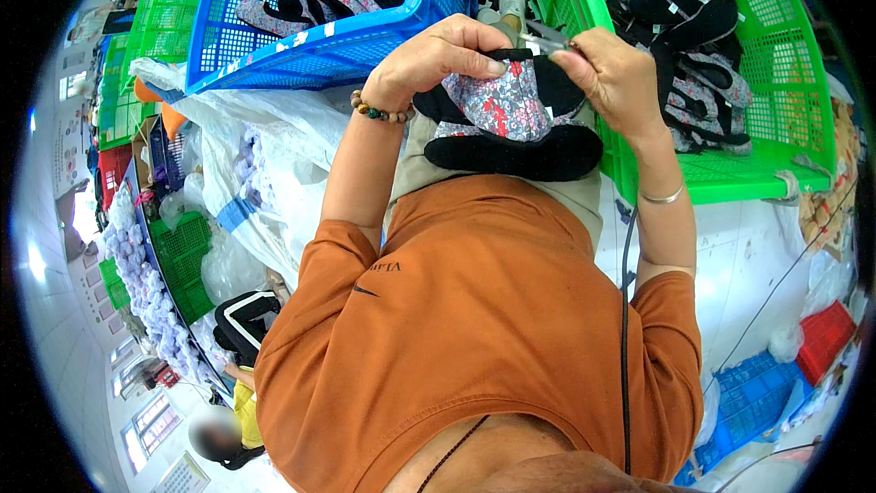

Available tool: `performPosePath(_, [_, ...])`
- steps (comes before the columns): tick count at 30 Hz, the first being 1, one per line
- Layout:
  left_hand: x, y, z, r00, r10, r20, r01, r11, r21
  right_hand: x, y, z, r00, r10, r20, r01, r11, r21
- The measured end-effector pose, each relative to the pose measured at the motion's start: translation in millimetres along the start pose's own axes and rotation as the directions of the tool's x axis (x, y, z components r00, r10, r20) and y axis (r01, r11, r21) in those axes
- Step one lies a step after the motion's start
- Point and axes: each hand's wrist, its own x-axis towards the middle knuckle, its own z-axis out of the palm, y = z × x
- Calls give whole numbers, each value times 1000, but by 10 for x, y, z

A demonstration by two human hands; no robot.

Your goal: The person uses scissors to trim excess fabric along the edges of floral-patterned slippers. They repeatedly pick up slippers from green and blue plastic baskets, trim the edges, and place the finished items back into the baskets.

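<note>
On my lap lies a pair of grey floral fabric slippers point(511, 110) with red flowers and black lining; a black sole point(520, 155) shows on the side nearest me. My left hand point(443, 57), a beaded bracelet at its wrist, pinches the far edge of the upper slipper between thumb and fingers. Just right of it, my right hand point(620, 82) is closed around a small pair of thread snips point(546, 35). Their metal blades point left, close to the slipper's far edge. The snips' handles are mostly hidden by my fingers.
A blue crate point(338, 47) of similar floral slippers stands ahead on the left. Another load fills the green crate point(748, 181) on the right, close to my right arm. White plastic sheeting point(283, 146) lies left. A person in yellow point(246, 411) sits further left.
</note>
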Motion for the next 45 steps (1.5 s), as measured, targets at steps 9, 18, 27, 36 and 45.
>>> performPosePath(9, [-53, 18, 111, 988, 147, -45, -129, 952, 279, -1, -16, -60, 976, -193, 104, 199, 979, -41])
performPosePath(18, [-115, -7, 81, 978, 163, -132, -130, 965, 229, 25, -17, -94, 978, -193, 82, 188, 980, 70])
performPosePath(27, [-104, -92, 38, 967, 235, -101, -199, 939, 280, -2, 8, 21, 996, 89, 23, -89, 996, 7])
performPosePath(36, [-140, -87, 231, 853, 387, -351, -250, 892, 377, -21, -29, 53, 925, 297, 237, -377, 802, 464])
performPosePath(45, [-153, -107, 704, 540, 611, -578, -115, 734, 669, -32, -12, 112, 838, 302, 454, -543, 531, 651])
